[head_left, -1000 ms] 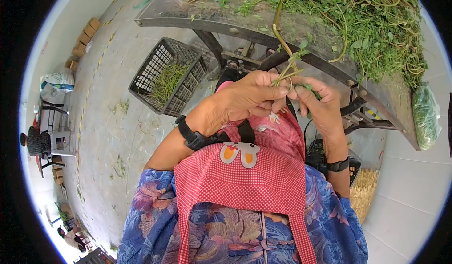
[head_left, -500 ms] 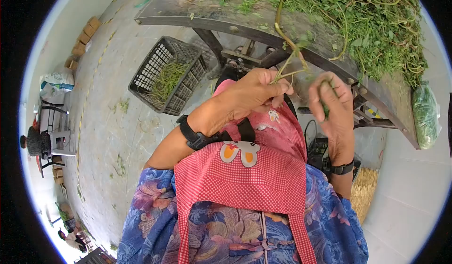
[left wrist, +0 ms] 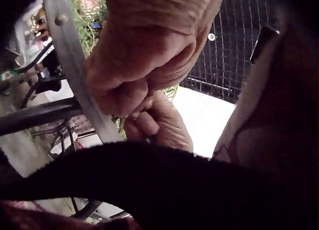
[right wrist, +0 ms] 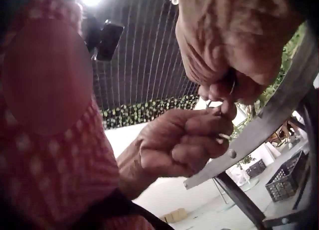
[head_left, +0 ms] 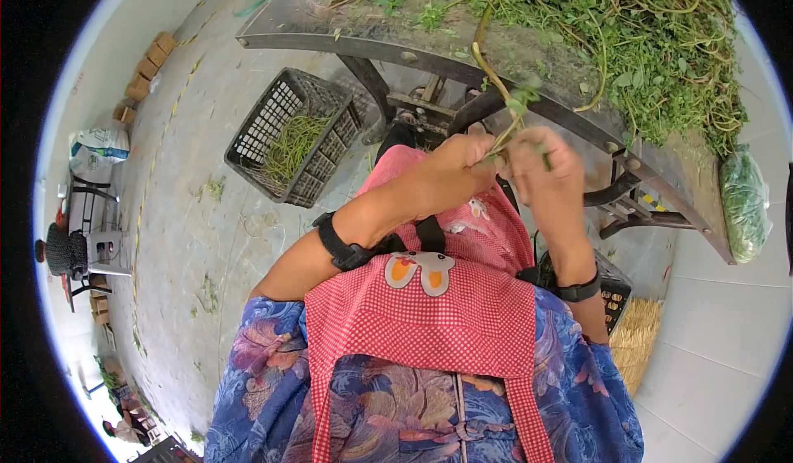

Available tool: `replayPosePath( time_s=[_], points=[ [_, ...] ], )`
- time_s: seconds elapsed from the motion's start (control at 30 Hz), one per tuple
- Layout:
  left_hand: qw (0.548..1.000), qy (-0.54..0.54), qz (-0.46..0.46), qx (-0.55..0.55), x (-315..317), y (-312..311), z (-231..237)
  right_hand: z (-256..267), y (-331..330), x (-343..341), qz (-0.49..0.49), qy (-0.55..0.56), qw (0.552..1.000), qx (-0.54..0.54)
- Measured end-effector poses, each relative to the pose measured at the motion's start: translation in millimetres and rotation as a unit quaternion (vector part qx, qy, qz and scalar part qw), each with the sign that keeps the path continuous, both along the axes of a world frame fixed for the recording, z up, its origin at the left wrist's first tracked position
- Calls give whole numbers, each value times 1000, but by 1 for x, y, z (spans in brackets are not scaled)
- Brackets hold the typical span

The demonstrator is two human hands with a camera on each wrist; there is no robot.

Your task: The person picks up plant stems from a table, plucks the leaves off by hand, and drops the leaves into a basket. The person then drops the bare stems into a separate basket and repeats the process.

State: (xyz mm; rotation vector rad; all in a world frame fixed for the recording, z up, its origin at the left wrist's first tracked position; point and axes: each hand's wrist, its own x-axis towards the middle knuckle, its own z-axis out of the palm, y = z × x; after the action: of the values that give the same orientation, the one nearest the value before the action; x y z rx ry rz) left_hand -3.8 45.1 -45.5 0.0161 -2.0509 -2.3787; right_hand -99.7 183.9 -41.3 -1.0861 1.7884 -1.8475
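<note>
In the head view my left hand [head_left: 458,166] pinches thin green stems [head_left: 500,142]. A longer leafy stem [head_left: 491,71] rises from there over the table edge. My right hand [head_left: 547,170], slightly blurred, is right beside the left fingertips, its fingers curled with green leaf [head_left: 545,159] between them. In the left wrist view the left hand [left wrist: 149,40] is uppermost, fingers bent against those of the right hand [left wrist: 167,123]. From the right wrist, the hands' fingertips meet, and a pale stem end [right wrist: 224,137] sticks out of the left hand [right wrist: 184,143].
A large heap of leafy green stems [head_left: 661,58] covers the right part of the metal-edged table [head_left: 570,112]. On the floor to the left, a black plastic crate [head_left: 330,153] holds trimmed stems [head_left: 297,145]. A filled plastic bag [head_left: 745,203] hangs at the table's right end.
My right hand moved away from the left hand to the right with green leaves in its fingers, then came back to the stems. The left hand has kept its hold on them.
</note>
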Motion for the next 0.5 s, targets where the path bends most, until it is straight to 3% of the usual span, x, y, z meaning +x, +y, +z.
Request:
replayPosePath(
  time_s=[0.03, 0.13, 0.2, 0.27, 0.3, 0.33, 0.4, 0.43, 0.47, 0.5],
  points=[
    [1000, 0, -1, 0, 0, -2, -3, 2, 8, -4, 96, -278, 953, -77],
    [997, 14, 0, -73, 4, -7, -4, 14, 33, -9, 36, -305, 944, -120],
    [998, -55, -10, -5, 10, -11, 12, 21, 61, -13, -151, -267, 940, -152],
    [997, -72, -34, 3, 11, -21, 11, 6, 119, -42, -170, -168, 965, -109],
    [994, -91, -53, 10, 12, -25, 10, -4, 144, -49, -249, -144, 954, -84],
    [994, -91, -55, 11, 12, -27, 8, -17, 173, -55, -324, -120, 937, -58],
    [996, -66, -57, -31, 13, -29, 3, -67, 263, -81, -465, -137, 864, 132],
    [996, -65, -59, -29, 14, -30, 1, -93, 293, -74, -468, -135, 863, 133],
    [997, -32, -71, -28, 14, -31, 0, -117, 320, -64, -465, 159, 765, 416],
    [996, 2, -81, -28, 15, -31, 0, -128, 335, -63, -381, 424, 533, 625]
  ],
)
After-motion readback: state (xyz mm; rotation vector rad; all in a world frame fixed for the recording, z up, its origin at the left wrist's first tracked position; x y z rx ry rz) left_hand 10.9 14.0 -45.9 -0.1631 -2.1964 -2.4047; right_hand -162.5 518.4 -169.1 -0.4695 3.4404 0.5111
